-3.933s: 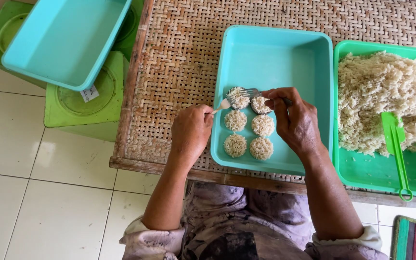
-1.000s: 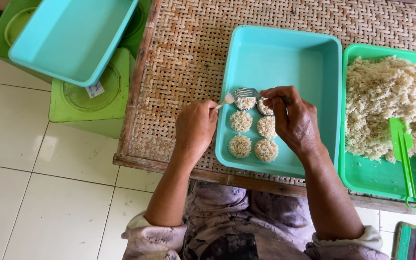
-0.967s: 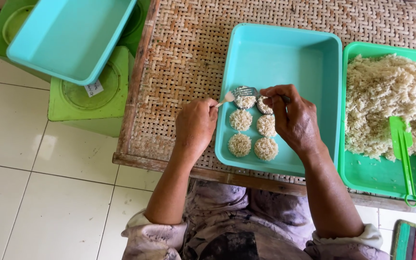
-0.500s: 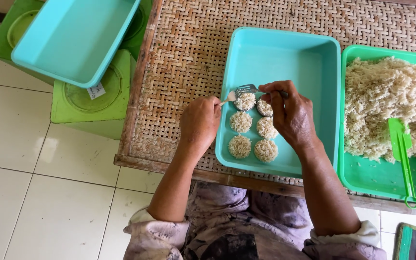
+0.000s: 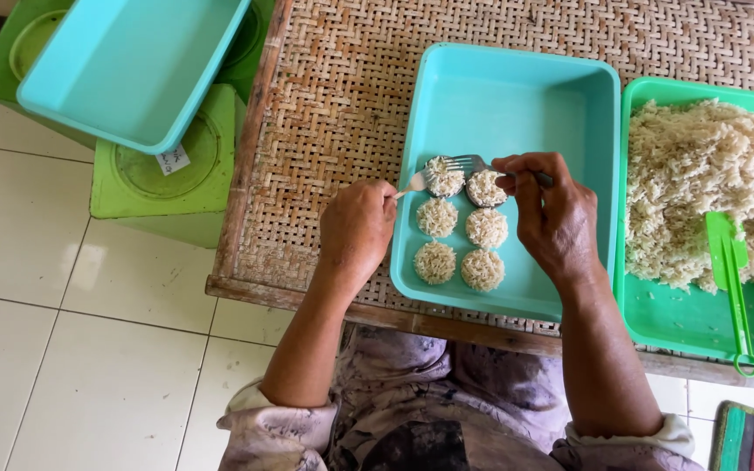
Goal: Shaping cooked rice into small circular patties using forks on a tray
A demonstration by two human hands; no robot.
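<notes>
At centre frame, the right hand [image 5: 556, 218] grips a fork [image 5: 469, 163] over noodle rounds [image 5: 462, 234] in a turquoise tray [image 5: 517, 96] on the woven counter [image 5: 333, 105]; the left hand [image 5: 355, 231] fingers pinch a small white utensil [image 5: 414, 183].

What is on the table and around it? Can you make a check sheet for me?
Surface: woven cane table, with a wooden front edge.
Job's things: turquoise tray holding six round rice cakes in two columns; metal fork over the top pair; a small white-handled tool at the tray's left edge.
Clutter: green tray with a heap of rice and a green scoop lying on it.
Grippers: left hand holds the small tool; right hand holds the fork.
Cables: nothing seen.
Surroundings: white tiled floor; green stools carrying an empty turquoise tub.
</notes>
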